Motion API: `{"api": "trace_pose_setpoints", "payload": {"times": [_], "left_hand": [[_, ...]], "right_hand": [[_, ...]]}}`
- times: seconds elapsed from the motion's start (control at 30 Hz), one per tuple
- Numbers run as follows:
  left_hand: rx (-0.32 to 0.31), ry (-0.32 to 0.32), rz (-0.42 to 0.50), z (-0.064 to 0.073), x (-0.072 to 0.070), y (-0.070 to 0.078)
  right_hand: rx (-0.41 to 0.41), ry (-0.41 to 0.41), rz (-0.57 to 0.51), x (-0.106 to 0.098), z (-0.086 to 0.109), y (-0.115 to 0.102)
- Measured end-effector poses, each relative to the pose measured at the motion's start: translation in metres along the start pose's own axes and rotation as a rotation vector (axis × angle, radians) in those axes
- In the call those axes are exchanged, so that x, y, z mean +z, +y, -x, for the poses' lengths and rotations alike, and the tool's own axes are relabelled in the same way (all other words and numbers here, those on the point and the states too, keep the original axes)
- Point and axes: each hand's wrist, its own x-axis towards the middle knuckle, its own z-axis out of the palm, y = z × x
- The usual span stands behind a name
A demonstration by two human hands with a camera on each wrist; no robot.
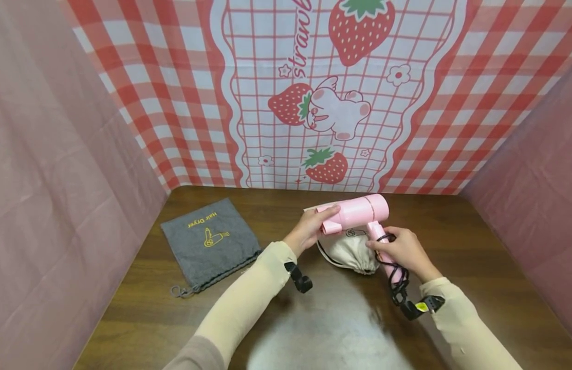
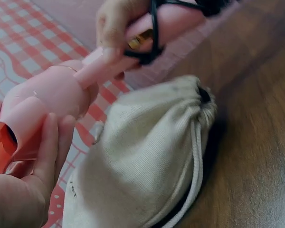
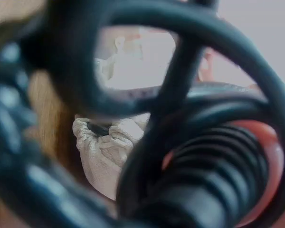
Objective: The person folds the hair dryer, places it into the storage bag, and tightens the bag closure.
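Two hands are being used on one pink plastic hair dryer (image 1: 357,211) with a cylindrical barrel. By the left hand (image 1: 309,228), the barrel's left end is being gripped; by the right hand (image 1: 406,250), the slim pink handle (image 1: 388,259) is being gripped, with a looped black cord (image 1: 399,295) hanging around it. The fingers of both hands are being curled around the dryer.

The barrel's long axis is being held crosswise, from the left hand toward the far right, while the handle is slanting back toward the person. Under the dryer and between the hands, a plump cream cloth drawstring bag (image 1: 348,253) is lying on the brown wooden desk (image 1: 309,318), its gathered end being turned toward the person, nearer the right hand. In the left wrist view, a gap is being shown between barrel and bag.

Just beyond, the desk's back edge is being bordered by a red-and-white checked curtain (image 1: 193,103); more room is being offered toward the person and rightward. Leftward, a flat grey cloth pouch (image 1: 216,231) with yellow lettering is lying well apart from the dryer.
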Motion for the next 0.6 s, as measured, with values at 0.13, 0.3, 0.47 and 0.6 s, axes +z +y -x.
{"api": "trace_pose_setpoints", "payload": {"times": [0.13, 0.3, 0.47, 0.6], "left_hand": [[0.000, 0.025, 0.011, 0.000, -0.003, 0.002], [0.001, 0.030, 0.044, 0.003, -0.009, 0.004], [0.008, 0.011, 0.069, 0.006, -0.012, 0.003], [0.010, -0.006, 0.074, 0.007, -0.012, 0.002]], "right_hand": [[0.026, 0.011, -0.105, 0.000, 0.003, 0.001], [0.102, -0.011, -0.301, -0.002, 0.007, -0.001], [0.231, -0.219, -0.537, -0.007, 0.011, -0.003], [0.329, -0.401, -0.747, -0.007, 0.013, 0.000]]}}
